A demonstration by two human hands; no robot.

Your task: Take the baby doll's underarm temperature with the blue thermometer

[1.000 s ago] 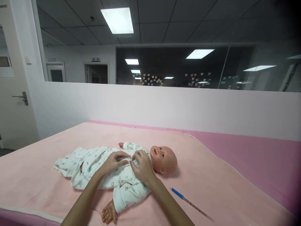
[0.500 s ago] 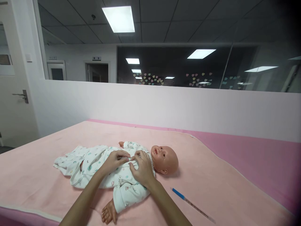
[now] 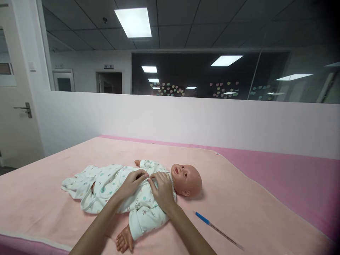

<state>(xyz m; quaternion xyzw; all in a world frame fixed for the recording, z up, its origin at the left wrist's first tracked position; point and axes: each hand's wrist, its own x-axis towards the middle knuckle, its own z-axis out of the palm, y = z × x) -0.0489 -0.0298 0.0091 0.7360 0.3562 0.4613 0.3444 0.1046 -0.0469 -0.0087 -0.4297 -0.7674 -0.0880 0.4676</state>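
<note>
Prob. pen (image 3: 216, 228) nr doll (image 3: 143, 199)

I count two bare hands of my own, one left (image 3: 130, 184) and one right (image 3: 163, 187). There is one bald plastic baby doll (image 3: 190, 180) with two small brown hands showing (image 3: 124, 241), one white patterned cloth outfit (image 3: 106, 180), one slim blue-ended stick (image 3: 212, 226), one peach-pink cloth sheet (image 3: 239, 198) and, at my left, one cream door (image 3: 16, 141) with one grey metal handle (image 3: 28, 110). The pastel heart stickers (image 3: 167, 88) are too small to count surely.
</note>
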